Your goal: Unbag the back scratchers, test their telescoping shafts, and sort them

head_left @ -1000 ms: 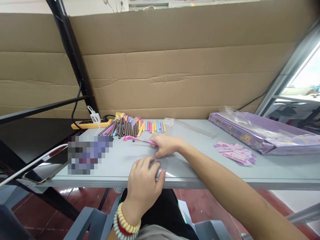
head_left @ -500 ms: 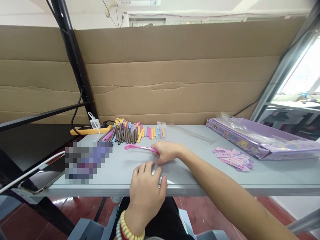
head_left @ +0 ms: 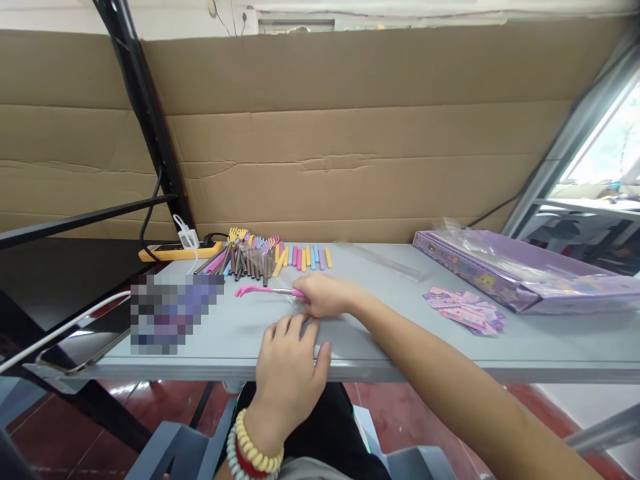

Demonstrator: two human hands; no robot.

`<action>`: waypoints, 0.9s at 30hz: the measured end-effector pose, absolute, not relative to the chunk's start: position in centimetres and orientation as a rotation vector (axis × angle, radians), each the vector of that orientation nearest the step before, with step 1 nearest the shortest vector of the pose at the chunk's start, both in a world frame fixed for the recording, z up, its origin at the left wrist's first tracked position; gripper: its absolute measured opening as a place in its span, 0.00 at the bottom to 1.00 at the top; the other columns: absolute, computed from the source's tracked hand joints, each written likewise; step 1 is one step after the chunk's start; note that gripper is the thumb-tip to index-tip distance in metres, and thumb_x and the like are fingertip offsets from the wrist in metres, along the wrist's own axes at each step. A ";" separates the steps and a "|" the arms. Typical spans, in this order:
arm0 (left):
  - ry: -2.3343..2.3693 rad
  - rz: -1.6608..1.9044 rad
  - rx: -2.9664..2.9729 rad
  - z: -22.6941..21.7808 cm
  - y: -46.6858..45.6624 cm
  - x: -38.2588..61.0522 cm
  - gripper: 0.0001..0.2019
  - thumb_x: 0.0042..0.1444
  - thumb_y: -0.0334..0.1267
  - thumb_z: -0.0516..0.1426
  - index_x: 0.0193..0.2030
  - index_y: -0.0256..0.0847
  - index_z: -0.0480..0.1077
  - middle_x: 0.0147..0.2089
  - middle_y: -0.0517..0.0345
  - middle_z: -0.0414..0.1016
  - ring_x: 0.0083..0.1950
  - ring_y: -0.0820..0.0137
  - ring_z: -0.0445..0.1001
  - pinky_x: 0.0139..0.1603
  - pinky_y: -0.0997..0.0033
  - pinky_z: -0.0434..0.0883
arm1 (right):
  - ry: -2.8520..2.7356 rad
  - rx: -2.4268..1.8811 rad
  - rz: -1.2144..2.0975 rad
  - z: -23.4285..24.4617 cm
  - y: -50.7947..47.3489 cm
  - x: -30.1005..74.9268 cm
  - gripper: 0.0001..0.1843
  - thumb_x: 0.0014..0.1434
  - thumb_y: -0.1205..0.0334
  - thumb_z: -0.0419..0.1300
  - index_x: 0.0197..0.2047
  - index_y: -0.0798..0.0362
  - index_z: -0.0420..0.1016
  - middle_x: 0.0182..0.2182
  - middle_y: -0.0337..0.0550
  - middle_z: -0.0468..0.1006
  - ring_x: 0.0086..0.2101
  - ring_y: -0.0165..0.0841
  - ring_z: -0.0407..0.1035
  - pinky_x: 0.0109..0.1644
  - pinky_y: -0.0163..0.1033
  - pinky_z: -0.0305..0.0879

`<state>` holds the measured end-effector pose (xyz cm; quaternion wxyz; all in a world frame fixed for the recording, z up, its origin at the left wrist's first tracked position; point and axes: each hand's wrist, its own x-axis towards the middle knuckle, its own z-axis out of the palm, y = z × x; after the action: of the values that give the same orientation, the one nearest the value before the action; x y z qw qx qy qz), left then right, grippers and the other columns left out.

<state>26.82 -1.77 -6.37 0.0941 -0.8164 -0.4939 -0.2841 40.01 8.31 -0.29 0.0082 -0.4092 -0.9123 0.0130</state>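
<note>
A pink back scratcher (head_left: pixel 254 291) with a claw-shaped head and a metal shaft lies level just above the table, its head pointing left. My right hand (head_left: pixel 323 295) is closed around its handle end. A bit of clear plastic shows beneath that hand, partly hidden. Close by, my left hand (head_left: pixel 286 363) rests palm down at the table's front edge, fingers stretched and holding nothing I can see. Behind them lies a pile of back scratchers (head_left: pixel 245 260) with metal shafts and coloured claws. To its right, coloured handle tubes (head_left: pixel 310 258) stand in a row.
On the right are a purple printed box (head_left: pixel 475 267) holding clear plastic and a heap of pink-purple cards (head_left: pixel 467 309). A long clear sleeve (head_left: pixel 383 261) lies at the back. Left are a yellow power strip (head_left: pixel 185 252), a phone (head_left: pixel 90 333) and a white cable (head_left: pixel 65 330).
My right hand has shifted slightly left with the back scratcher. The clear piece near the coloured tubes no longer shows there; clear plastic now appears over the pile. The view has tilted slightly.
</note>
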 end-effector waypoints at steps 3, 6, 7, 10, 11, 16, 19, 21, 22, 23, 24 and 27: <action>-1.482 -0.852 -2.401 -6.4 -1.8 26.8 0.15 0.60 0.42 0.49 0.49 0.45 0.71 0.49 0.54 0.72 0.50 0.61 0.67 0.49 0.58 0.64 | -2.807 -1.336 0.015 -0.2 8.7 40.7 0.09 0.46 0.70 0.55 0.35 0.54 0.66 0.35 0.46 0.73 0.33 0.32 0.65 0.29 0.32 0.52; -1.465 -0.852 -2.399 -6.4 -1.8 26.7 0.15 0.60 0.42 0.49 0.49 0.45 0.71 0.49 0.54 0.72 0.51 0.61 0.67 0.49 0.58 0.64 | -2.769 -1.357 -0.045 -0.2 8.8 41.0 0.09 0.48 0.69 0.55 0.35 0.54 0.66 0.37 0.46 0.74 0.34 0.33 0.66 0.30 0.32 0.52; -1.461 -0.853 -2.402 -6.4 -1.8 26.7 0.15 0.60 0.42 0.49 0.49 0.45 0.71 0.49 0.54 0.72 0.51 0.61 0.67 0.49 0.58 0.63 | -2.765 -1.363 -0.062 -0.2 8.9 41.1 0.08 0.49 0.69 0.55 0.35 0.54 0.66 0.37 0.47 0.74 0.34 0.33 0.66 0.30 0.33 0.51; -1.459 -0.867 -2.411 -6.4 -1.8 26.7 0.15 0.60 0.42 0.50 0.49 0.45 0.71 0.49 0.54 0.72 0.51 0.61 0.67 0.49 0.58 0.63 | -2.764 -1.386 -0.094 -0.3 8.9 40.9 0.07 0.49 0.69 0.53 0.35 0.54 0.66 0.35 0.47 0.74 0.32 0.33 0.65 0.28 0.33 0.50; -1.463 -0.873 -2.411 -6.4 -1.8 26.7 0.14 0.60 0.42 0.50 0.49 0.45 0.72 0.49 0.54 0.72 0.51 0.62 0.67 0.49 0.58 0.63 | -2.765 -1.388 -0.093 -0.3 8.9 40.9 0.07 0.49 0.69 0.53 0.34 0.54 0.66 0.34 0.47 0.74 0.31 0.33 0.65 0.28 0.33 0.49; -1.523 -0.874 -2.418 -6.1 -1.8 26.9 0.14 0.59 0.41 0.51 0.47 0.45 0.72 0.49 0.55 0.73 0.50 0.61 0.67 0.48 0.57 0.63 | -2.800 -1.293 0.128 -0.1 9.1 41.3 0.12 0.44 0.64 0.59 0.34 0.53 0.65 0.32 0.43 0.73 0.30 0.30 0.63 0.27 0.32 0.50; -1.533 -0.869 -2.428 -6.0 -1.8 27.0 0.13 0.58 0.41 0.51 0.47 0.45 0.72 0.48 0.55 0.73 0.50 0.61 0.68 0.48 0.57 0.63 | -2.805 -1.299 0.104 -0.2 9.1 41.4 0.12 0.45 0.62 0.59 0.35 0.54 0.65 0.32 0.44 0.73 0.30 0.31 0.63 0.27 0.32 0.50; -1.531 -0.869 -2.431 -6.0 -1.8 27.0 0.14 0.58 0.41 0.51 0.47 0.44 0.73 0.48 0.55 0.73 0.49 0.61 0.68 0.48 0.57 0.63 | -2.819 -1.308 0.009 -0.4 9.2 41.2 0.08 0.47 0.65 0.56 0.34 0.54 0.66 0.31 0.45 0.73 0.30 0.32 0.63 0.27 0.33 0.49; -1.531 -0.871 -2.432 -6.0 -1.8 27.0 0.14 0.58 0.41 0.51 0.47 0.44 0.73 0.48 0.55 0.73 0.49 0.61 0.68 0.49 0.57 0.63 | -2.826 -1.312 -0.042 -0.5 9.1 41.0 0.07 0.48 0.67 0.55 0.34 0.54 0.66 0.31 0.45 0.73 0.30 0.32 0.63 0.26 0.33 0.48; -1.533 -0.874 -2.431 -6.0 -1.8 27.0 0.14 0.58 0.42 0.51 0.47 0.44 0.73 0.48 0.55 0.73 0.49 0.61 0.68 0.49 0.57 0.63 | -2.828 -1.317 -0.090 -0.6 9.1 40.8 0.07 0.49 0.68 0.54 0.34 0.54 0.67 0.31 0.46 0.73 0.30 0.32 0.64 0.26 0.34 0.48; -1.535 -0.879 -2.428 -6.0 -1.9 27.0 0.14 0.58 0.42 0.51 0.47 0.44 0.73 0.47 0.55 0.73 0.49 0.61 0.68 0.49 0.57 0.63 | -2.826 -1.323 -0.128 -0.6 9.1 40.7 0.07 0.50 0.68 0.53 0.34 0.54 0.67 0.31 0.47 0.73 0.30 0.33 0.64 0.26 0.34 0.47; -1.540 -0.887 -2.421 -5.9 -1.9 27.1 0.14 0.58 0.42 0.51 0.46 0.44 0.73 0.47 0.55 0.74 0.49 0.62 0.68 0.49 0.57 0.63 | -2.805 -1.340 -0.148 -0.5 9.1 40.6 0.06 0.50 0.68 0.53 0.34 0.54 0.66 0.33 0.48 0.73 0.32 0.33 0.65 0.27 0.34 0.48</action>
<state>27.05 -1.87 -5.93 0.0692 -0.8041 -0.5117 -0.2945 40.65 9.07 -0.52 0.0149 -0.4304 -0.9013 -0.0475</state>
